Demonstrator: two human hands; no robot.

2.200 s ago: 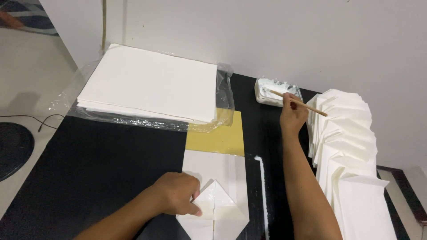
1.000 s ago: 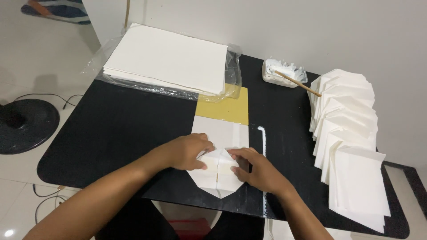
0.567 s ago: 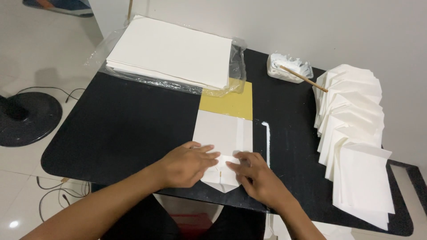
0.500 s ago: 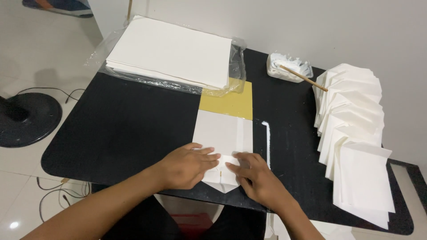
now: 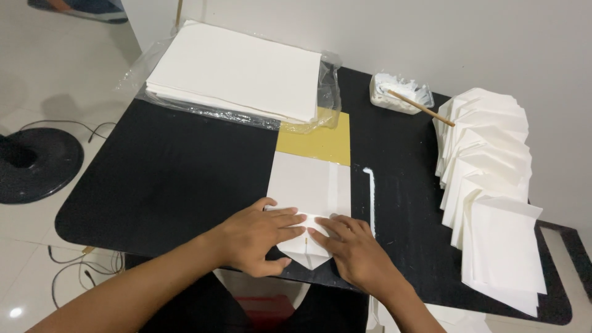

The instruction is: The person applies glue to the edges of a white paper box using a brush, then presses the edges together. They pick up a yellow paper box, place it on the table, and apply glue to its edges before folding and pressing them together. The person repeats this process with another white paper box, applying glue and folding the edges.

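Two hands flat on one folded paper (image 5: 311, 185) at table's (image 5: 166, 179) near edge: left hand (image 5: 256, 234) and right hand (image 5: 354, 250), fingers spread, gripping nothing, pinning pointed flaps. Glue tub (image 5: 399, 94) with stick (image 5: 422, 108) behind; finished stack (image 5: 493, 185) fanned right.

Bare black table (image 5: 172, 179) lies open to the left of the folded paper piece (image 5: 311, 191), giving wide passage there. To the right, a narrow bare strip runs between a white glue line (image 5: 370, 194) and the overlapping row of finished paper bags (image 5: 493, 185). At the far side, the paper stack (image 5: 237, 71), yellow sheet (image 5: 317, 139) and glue tub (image 5: 399, 94) with its stick (image 5: 422, 108) block the way.
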